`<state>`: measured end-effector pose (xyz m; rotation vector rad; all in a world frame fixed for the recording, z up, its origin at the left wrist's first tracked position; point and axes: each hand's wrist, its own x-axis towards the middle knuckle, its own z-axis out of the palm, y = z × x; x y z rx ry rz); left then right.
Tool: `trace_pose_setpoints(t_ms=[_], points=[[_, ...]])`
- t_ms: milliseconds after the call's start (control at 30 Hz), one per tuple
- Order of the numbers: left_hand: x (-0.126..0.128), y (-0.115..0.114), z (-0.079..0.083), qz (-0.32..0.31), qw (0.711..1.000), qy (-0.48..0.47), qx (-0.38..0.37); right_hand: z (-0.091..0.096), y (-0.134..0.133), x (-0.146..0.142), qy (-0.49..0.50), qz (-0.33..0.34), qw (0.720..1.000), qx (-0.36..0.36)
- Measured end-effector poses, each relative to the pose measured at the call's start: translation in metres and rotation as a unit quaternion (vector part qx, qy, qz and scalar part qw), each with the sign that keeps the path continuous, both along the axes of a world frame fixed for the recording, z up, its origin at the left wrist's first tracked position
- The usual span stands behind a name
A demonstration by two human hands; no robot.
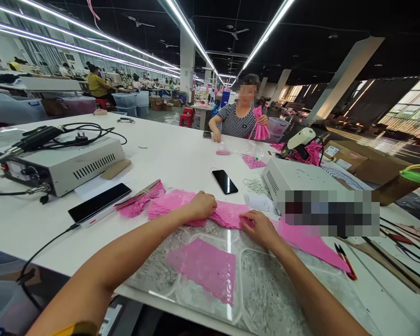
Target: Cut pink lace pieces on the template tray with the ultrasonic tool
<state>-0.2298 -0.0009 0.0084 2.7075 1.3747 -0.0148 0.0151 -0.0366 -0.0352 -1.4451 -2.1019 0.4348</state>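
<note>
Across the far edge of a clear plastic mat [266, 289] lies a row of stacked pink fabric pieces [171, 204]. My left hand [203, 206] rests on the middle of the stack, its fingers curled down onto the cloth. At the right end of the row, my right hand [261, 227] has bent fingers closed on the edge of the pink fabric. One flat pink piece [206, 268] with a ragged edge lies on the mat nearer to me, touched by neither hand. A longer pink piece [311, 240] extends to the right, partly behind my right forearm.
A grey machine box [87, 161] with cables stands left, another grey box [308, 182] right. A dark phone [224, 181] and a dark tablet-like device [100, 203] lie on the white table. Red-handled scissors [346, 262] lie right. A co-worker [240, 116] opposite holds pink cloth.
</note>
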Motion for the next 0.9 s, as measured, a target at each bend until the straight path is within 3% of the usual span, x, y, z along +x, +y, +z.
trace_pose_setpoints(t_ms=[200,367,667,900], points=[[-0.002,0.006,0.009,0.013,0.998,-0.045,-0.038,0.01,0.0,-0.049,0.063,0.027,0.998,0.004],[-0.004,0.008,0.01,0.025,0.993,-0.099,-0.066,0.005,0.009,-0.075,0.113,0.03,0.993,-0.009],[-0.007,-0.003,0.012,0.092,0.992,-0.083,-0.04,-0.011,0.022,-0.064,0.217,0.009,0.966,-0.138],[0.012,-0.01,0.014,0.089,0.994,-0.045,-0.051,-0.01,0.022,-0.061,0.274,0.022,0.943,-0.188]])
